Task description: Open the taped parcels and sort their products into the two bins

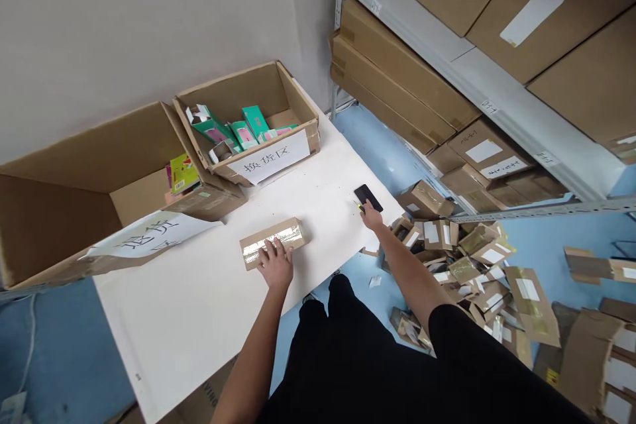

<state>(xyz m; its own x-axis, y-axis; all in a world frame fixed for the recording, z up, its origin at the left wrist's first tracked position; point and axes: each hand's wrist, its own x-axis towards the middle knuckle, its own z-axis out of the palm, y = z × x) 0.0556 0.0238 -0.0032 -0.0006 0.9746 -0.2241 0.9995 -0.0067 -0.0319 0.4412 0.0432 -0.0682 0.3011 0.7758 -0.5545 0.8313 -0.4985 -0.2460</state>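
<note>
The left grip (275, 267) is resting, fingers loosely spread and unclosed, on a taped cardboard box (269, 233), which is lying on the counter (193, 311) under its fingertips and extending to either side. To its right, the right grip (371, 216) is holding a small yellow tool (361, 208) in curled fingers; a black phone (370, 196) is lying just beyond them.

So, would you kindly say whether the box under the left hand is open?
Looks shut: shiny tape runs along the box, no raised flap showing.
</note>
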